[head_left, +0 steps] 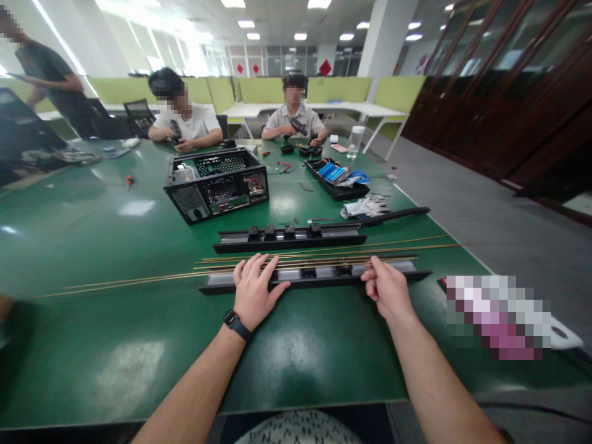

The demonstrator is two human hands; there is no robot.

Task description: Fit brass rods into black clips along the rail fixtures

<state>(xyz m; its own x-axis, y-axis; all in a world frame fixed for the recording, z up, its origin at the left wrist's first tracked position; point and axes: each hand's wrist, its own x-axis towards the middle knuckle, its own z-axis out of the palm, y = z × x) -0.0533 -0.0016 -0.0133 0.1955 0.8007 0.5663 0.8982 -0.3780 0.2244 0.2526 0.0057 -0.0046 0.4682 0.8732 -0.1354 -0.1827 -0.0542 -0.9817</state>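
Observation:
My left hand (255,288), with a dark watch (237,325) on its wrist, lies spread over the left part of the near black channel bar (319,283). Its fingertips reach the thin brass-coloured rods (296,264) running along the bar. My right hand (387,285) is at the bar's right part, fingers curled and fingertips closed at a thin rod; the exact grip is partly hidden. Small black blocks (344,266) sit inside the bar's pale channel. Just beyond, a second black channel bar (291,244) carries several similar blocks.
An open black computer case (215,188) stands on the green table (115,246). Farther right are a black tray (340,185) and white gloves (365,207). A blurred-out item (502,317) lies near the right edge. Two people sit opposite; another person stands far left.

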